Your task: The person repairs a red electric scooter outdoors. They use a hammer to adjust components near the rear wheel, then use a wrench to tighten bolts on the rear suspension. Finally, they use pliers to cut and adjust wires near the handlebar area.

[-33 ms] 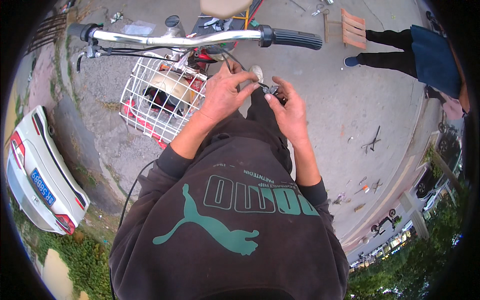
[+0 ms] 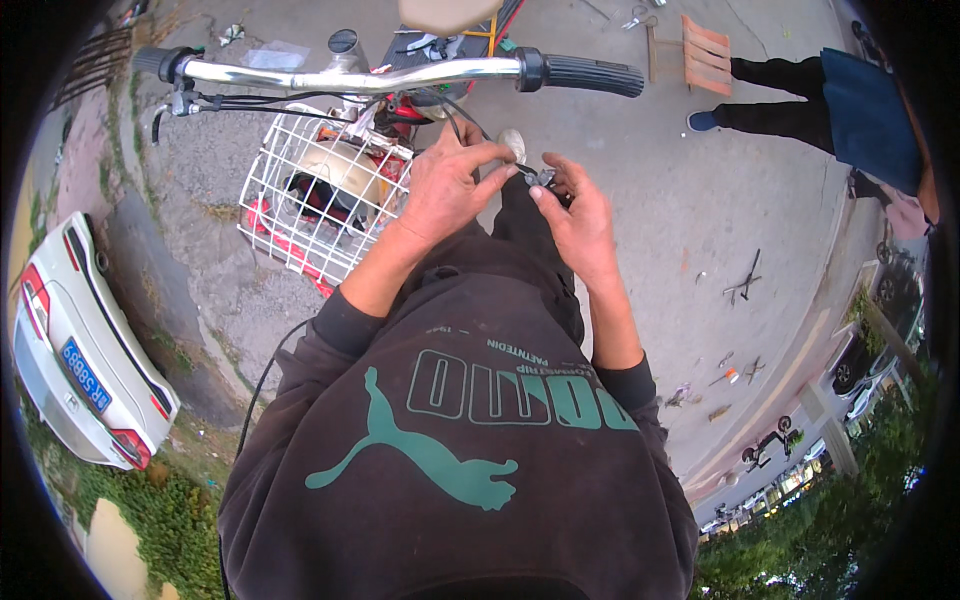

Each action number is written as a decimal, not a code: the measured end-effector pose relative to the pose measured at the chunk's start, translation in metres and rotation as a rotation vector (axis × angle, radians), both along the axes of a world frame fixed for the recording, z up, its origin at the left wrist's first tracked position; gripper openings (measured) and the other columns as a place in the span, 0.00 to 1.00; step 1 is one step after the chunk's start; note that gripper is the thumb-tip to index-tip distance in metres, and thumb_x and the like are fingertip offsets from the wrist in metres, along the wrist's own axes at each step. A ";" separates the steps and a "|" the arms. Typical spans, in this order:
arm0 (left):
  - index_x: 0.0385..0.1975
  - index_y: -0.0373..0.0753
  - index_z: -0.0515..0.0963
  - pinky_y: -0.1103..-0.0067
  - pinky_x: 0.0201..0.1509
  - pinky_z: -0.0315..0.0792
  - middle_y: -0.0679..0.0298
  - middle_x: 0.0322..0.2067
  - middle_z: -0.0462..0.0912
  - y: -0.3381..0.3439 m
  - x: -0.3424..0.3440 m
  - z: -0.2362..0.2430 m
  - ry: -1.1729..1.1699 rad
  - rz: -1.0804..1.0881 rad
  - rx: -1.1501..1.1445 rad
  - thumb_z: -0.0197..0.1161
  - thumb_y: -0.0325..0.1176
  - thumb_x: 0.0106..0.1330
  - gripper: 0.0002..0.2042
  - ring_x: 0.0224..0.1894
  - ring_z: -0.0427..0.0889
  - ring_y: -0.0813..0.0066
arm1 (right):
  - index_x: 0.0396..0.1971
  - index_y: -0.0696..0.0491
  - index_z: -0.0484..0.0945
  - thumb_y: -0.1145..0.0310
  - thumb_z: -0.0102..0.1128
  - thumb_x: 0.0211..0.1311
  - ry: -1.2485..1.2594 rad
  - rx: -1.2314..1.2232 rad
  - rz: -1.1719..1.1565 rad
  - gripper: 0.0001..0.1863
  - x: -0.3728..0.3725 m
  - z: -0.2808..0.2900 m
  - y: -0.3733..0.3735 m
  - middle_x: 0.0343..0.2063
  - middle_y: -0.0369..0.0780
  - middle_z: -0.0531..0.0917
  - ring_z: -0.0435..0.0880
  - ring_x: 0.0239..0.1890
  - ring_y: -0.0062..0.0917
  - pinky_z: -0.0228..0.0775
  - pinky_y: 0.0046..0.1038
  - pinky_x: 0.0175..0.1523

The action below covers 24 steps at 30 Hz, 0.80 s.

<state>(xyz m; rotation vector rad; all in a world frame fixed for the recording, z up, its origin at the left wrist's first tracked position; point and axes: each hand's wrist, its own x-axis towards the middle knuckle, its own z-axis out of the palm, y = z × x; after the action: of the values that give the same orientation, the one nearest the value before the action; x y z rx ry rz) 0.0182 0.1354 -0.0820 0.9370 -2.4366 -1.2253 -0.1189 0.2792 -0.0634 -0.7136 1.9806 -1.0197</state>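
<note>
Just below the bicycle handlebar (image 2: pixel 430 76), my left hand (image 2: pixel 443 188) pinches a thin black cable (image 2: pixel 522 169) between thumb and fingers. The cable loops up behind that hand towards the bar. Close by on the right, my right hand (image 2: pixel 583 222) is closed on a small silver metal fitting (image 2: pixel 541 178), with the cable's end reaching it. Fingers partly cover the fitting, so its exact kind is hidden. Black rubber grips cap both ends of the bar, and a brake lever (image 2: pixel 160 118) hangs at the left grip.
A white wire basket (image 2: pixel 262 188) holding a cream helmet (image 2: pixel 343 172) sits below the bar on the left. A wooden stool (image 2: pixel 707 58) and a person in a blue garment (image 2: pixel 868 125) are at right. A white car (image 2: pixel 85 350) is parked at left. Tools (image 2: pixel 742 285) lie on the pavement.
</note>
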 end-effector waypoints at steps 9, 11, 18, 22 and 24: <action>0.39 0.44 0.88 0.77 0.42 0.74 0.62 0.41 0.77 0.002 0.002 -0.011 0.103 0.007 0.086 0.73 0.29 0.58 0.09 0.39 0.78 0.71 | 0.51 0.61 0.81 0.74 0.63 0.63 0.011 0.092 0.158 0.16 -0.015 0.008 -0.010 0.35 0.48 0.86 0.87 0.39 0.33 0.77 0.32 0.46; 0.38 0.42 0.88 0.80 0.42 0.74 0.63 0.43 0.78 0.003 0.002 -0.013 0.154 0.095 0.284 0.72 0.26 0.58 0.09 0.39 0.78 0.76 | 0.50 0.61 0.81 0.74 0.63 0.62 0.002 0.130 0.156 0.16 -0.018 0.013 -0.014 0.35 0.51 0.87 0.89 0.41 0.38 0.78 0.34 0.48; 0.59 0.40 0.77 0.80 0.43 0.73 0.62 0.47 0.78 0.003 0.011 -0.017 0.435 0.267 1.055 0.64 0.24 0.64 0.21 0.39 0.76 0.79 | 0.50 0.61 0.82 0.72 0.64 0.61 0.084 0.189 0.190 0.18 -0.034 0.016 -0.023 0.35 0.52 0.87 0.89 0.40 0.39 0.78 0.35 0.48; 0.57 0.45 0.76 0.63 0.50 0.77 0.53 0.54 0.73 0.016 0.011 -0.010 -0.054 0.162 0.084 0.61 0.26 0.67 0.18 0.49 0.80 0.54 | 0.50 0.61 0.82 0.71 0.64 0.61 0.100 0.182 0.190 0.18 -0.036 0.014 -0.022 0.35 0.52 0.87 0.89 0.39 0.39 0.78 0.35 0.48; 0.56 0.46 0.76 0.60 0.49 0.77 0.50 0.55 0.71 0.018 0.014 -0.008 -0.157 0.195 -0.052 0.62 0.26 0.65 0.19 0.50 0.81 0.49 | 0.51 0.61 0.82 0.71 0.64 0.61 0.083 0.155 0.186 0.18 -0.037 0.009 -0.019 0.35 0.52 0.87 0.89 0.39 0.39 0.78 0.35 0.48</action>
<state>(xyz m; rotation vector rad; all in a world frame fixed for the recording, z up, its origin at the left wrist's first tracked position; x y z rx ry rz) 0.0323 0.1536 -0.0899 1.2651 -2.4101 -1.0534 -0.1554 0.2597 -0.0542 -0.8474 1.9966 -0.7284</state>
